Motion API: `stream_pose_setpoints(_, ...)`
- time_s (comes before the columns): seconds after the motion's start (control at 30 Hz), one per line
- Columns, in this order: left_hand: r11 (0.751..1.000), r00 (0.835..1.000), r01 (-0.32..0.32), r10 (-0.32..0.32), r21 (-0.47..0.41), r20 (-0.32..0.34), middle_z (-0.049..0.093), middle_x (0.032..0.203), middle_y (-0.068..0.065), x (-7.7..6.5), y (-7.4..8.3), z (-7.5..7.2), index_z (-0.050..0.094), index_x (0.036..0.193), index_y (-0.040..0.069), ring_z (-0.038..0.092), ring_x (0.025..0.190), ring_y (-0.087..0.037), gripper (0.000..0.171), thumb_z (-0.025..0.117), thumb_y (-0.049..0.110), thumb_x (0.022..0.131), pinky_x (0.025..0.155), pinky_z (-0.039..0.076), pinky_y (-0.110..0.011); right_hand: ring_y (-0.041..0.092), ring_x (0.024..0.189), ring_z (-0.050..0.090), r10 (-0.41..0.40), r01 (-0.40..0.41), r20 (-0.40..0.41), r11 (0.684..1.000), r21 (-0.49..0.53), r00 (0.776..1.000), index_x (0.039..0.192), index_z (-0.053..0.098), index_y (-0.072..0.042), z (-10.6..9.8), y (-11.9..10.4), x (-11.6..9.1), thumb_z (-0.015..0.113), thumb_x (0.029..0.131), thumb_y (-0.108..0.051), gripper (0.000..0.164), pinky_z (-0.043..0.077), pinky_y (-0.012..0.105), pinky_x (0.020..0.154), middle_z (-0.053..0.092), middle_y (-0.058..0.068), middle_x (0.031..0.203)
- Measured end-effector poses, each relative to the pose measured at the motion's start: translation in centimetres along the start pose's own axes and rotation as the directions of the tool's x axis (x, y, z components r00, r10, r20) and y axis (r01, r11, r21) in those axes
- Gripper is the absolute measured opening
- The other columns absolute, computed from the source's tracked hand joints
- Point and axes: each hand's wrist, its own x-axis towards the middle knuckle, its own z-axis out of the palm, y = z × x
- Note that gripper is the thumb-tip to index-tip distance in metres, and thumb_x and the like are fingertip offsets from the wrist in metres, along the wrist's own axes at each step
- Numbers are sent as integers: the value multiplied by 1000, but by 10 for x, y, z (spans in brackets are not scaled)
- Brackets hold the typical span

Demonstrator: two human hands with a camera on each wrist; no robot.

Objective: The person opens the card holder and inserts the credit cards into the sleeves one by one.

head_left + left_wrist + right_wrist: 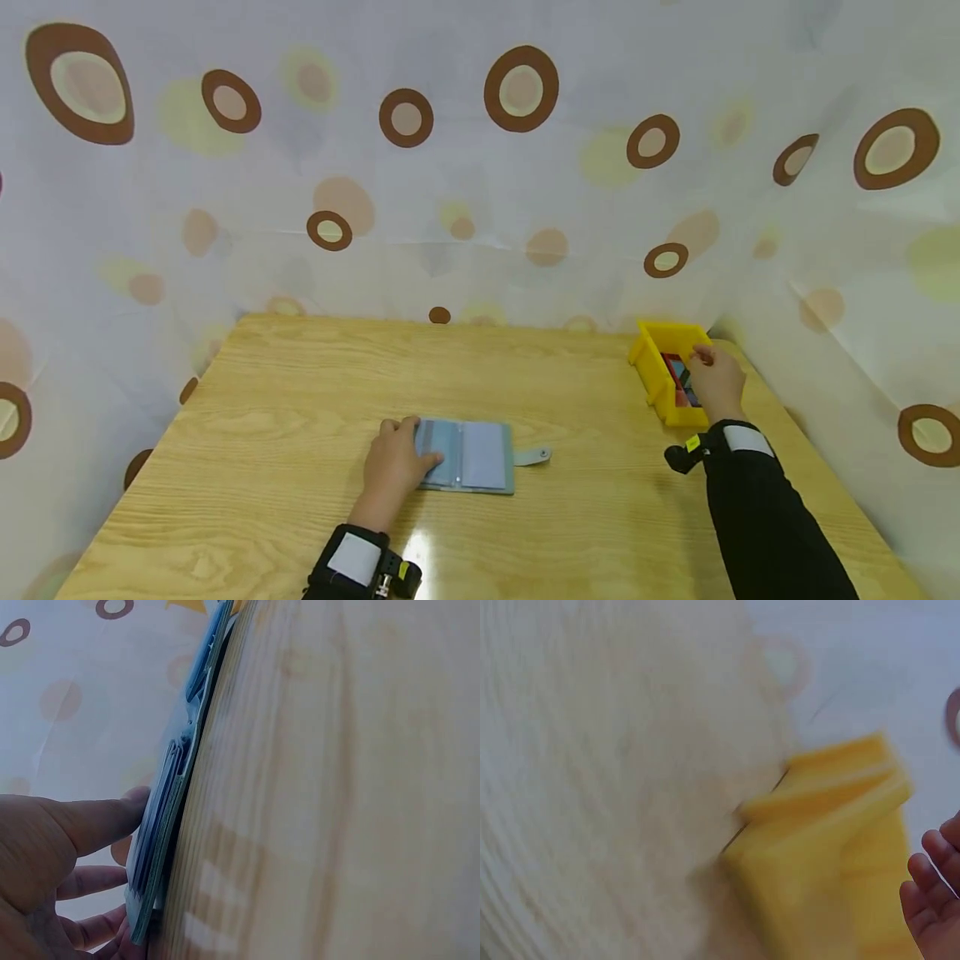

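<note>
A light-blue card holder lies spread on the table, with clear sleeves and a snap strap sticking out to the right. My left hand grips its left edge. In the left wrist view the thumb presses the stacked sleeves from above, and the other fingers reach around the edge. My right hand is over the right side of a yellow bin, its fingers loosely bent. Red and dark flat pieces, perhaps cards, lie inside the bin. No held thing shows in the right wrist view, where the hand is partly cut off.
The wooden table reaches back to a patterned cloth hung behind it and along the sides. The bin stands near the table's far right corner, close to the cloth.
</note>
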Motion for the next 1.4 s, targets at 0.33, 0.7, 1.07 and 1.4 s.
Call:
stream_pose_setpoints(0.33, 1000, 1000, 0, 0, 5, -17, 53, 113, -23, -2, -3, 4, 58, 127, 0, 59, 93, -36, 67, 85, 29, 74, 70, 51, -45, 38, 80, 56, -208, 288, 252, 895, -340, 945, 127, 53, 12, 22, 56, 23, 49, 93, -5, 38, 44, 47, 75, 63, 30, 95)
stream_pose_setpoints(0.7, 1000, 999, -11, 11, 10, -34, 53, 114, -23, 0, -6, 2, 59, 127, 0, 59, 92, -36, 67, 85, 31, 73, 70, 51, -45, 28, 67, 50, -173, 361, 398, 806, -469, 901, 82, 60, 7, 26, 43, 28, 49, 91, -2, 17, 40, 40, 67, 56, 15, 74)
stream_pose_setpoints(1.07, 1000, 1000, -11, 11, -4, -25, 53, 114, -23, 1, -5, 1, 58, 128, 0, 58, 93, -37, 67, 84, 30, 75, 69, 51, -45, 28, 65, 50, -161, 313, 335, 826, -469, 928, 77, 56, 8, 27, 31, 19, 47, 92, -2, 20, 41, 40, 65, 55, 15, 70)
stream_pose_setpoints(1.4, 1000, 1000, 10, -10, -6, 6, 52, 115, -23, -1, -1, 0, 58, 127, 0, 59, 94, -38, 66, 85, 29, 74, 68, 51, -46, 25, 57, 47, -306, 429, 314, 761, -487, 899, 68, 53, 2, 27, 32, 13, 53, 89, 0, 21, 40, 38, 60, 51, 9, 61)
